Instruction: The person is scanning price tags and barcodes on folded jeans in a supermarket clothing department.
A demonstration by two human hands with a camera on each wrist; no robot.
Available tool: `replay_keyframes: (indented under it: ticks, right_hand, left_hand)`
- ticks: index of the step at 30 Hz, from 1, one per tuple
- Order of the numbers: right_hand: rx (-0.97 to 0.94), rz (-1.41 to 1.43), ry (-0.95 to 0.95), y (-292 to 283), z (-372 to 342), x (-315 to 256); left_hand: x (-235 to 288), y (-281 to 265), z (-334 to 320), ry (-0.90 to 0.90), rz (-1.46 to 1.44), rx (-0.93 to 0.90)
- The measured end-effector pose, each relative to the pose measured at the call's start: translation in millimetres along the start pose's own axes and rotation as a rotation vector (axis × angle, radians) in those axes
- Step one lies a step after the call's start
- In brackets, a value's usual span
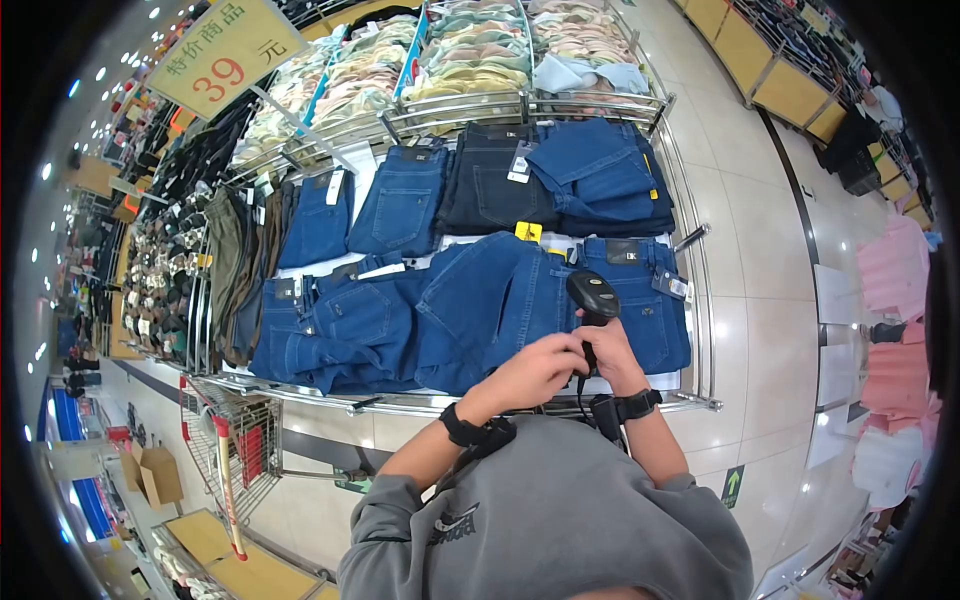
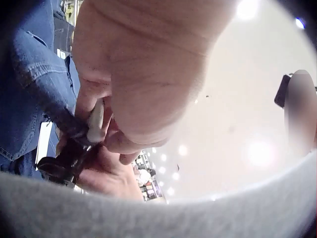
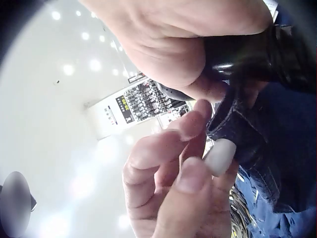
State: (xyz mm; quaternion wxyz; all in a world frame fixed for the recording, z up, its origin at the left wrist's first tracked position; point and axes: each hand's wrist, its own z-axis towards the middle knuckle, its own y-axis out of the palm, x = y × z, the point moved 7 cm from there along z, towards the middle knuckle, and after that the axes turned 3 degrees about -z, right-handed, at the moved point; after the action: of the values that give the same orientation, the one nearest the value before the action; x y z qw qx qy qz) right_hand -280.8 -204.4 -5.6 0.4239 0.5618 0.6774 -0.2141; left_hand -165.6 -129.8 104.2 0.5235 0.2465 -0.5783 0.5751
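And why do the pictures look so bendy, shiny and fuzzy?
Head view: the edges curve and the corners are black, probably from a wide lens, and the floor shines; left wrist view: ceiling lights glare, and the grey cloth looks soft, maybe too close; right wrist view: the ceiling is washed-out white.

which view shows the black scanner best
The head view, because the black scanner has its top plainly visible beyond the right hand. Both wrist views show only close, partly hidden dark sections of it.
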Motion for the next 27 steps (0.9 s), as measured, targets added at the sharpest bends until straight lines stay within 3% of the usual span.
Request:
replay_keyframes:
  ticks: [2, 6, 8, 10, 11, 14, 15, 18, 21, 24, 26, 27]
  right_hand:
    - [0.037, -0.040, -0.087, -10.4, 4.3, -0.4]
    - [0.075, -0.078, -0.211, -42.5, -2.9, -21.0]
    - [0.076, -0.116, -0.234, -61.5, -11.6, -34.1]
    - [0.090, -0.130, -0.235, -85.1, -16.5, -38.9]
    - [0.101, -0.153, -0.233, -96.6, -19.7, -40.8]
    - [0.162, -0.138, -0.223, -127.9, -28.7, -42.7]
    - [0.193, -0.128, -0.230, -131.7, -34.8, -46.0]
    - [0.240, -0.110, -0.242, -141.0, -42.5, -51.0]
    - [0.274, -0.096, -0.257, -145.6, -51.1, -57.4]
    - [0.336, -0.110, -0.329, -153.3, -60.8, -79.4]
    - [0.401, -0.086, -0.378, -165.0, -68.5, -96.0]
    - [0.395, -0.044, -0.360, -172.3, -71.0, -101.1]
  left_hand:
    - [-9.8, -17.6, -1.0, -0.041, -0.034, 0.085]
    - [-74.0, -74.5, -13.9, -0.204, 0.650, 0.315]
    - [-126.5, -93.4, -39.8, -0.520, 0.927, 0.391]
    - [-173.3, -107.9, -57.4, -0.661, 0.793, 0.414]
    - [-181.2, -113.2, -60.9, -0.649, 0.787, 0.402]
    - [-178.1, -125.0, -53.9, -0.926, 0.763, 0.291]
    - [-174.3, -126.9, -51.6, -0.854, 0.877, 0.314]
    - [-186.7, -128.7, -52.9, -0.906, 0.687, 0.310]
    - [-175.4, -145.0, -49.8, -0.722, 0.603, 0.396]
    - [-134.3, -173.6, -44.8, -0.643, 0.419, 0.460]
    - [-107.2, -197.7, -52.2, -0.489, 0.278, 0.597]
    - [-73.0, -210.5, -53.9, -0.532, 0.372, 0.651]
